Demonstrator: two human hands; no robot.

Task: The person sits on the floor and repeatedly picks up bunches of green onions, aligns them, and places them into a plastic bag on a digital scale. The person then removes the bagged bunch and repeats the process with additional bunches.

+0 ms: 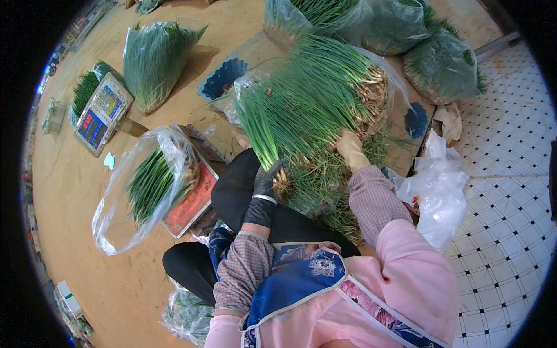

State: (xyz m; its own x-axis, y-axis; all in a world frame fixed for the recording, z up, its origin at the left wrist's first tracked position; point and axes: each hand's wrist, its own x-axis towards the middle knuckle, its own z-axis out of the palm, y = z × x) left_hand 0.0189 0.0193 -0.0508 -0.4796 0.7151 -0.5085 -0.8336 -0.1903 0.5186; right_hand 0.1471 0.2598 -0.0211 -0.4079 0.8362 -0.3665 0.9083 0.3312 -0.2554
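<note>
My left hand [264, 180], in a black glove, is closed around the root end of a small bunch of green onions [261, 132]. Its pale bulbs and roots stick out beside my fingers, and the green leaves point away from me. In a cream glove, my right hand [351, 150] touches the near edge of a large pile of green onions [311, 87]; its fingertips are hidden among the stalks. Roots in the pile face right. Loose green trimmings [320, 185] lie between my two arms.
To the left, a platform scale [191, 202] with a lit display head [103, 114] carries green onions [152, 187] in an open clear bag [117, 243]. Filled bags [156, 65] stand beyond it, and more bags [441, 65] at the back right. White plastic bags [439, 187] lie at right.
</note>
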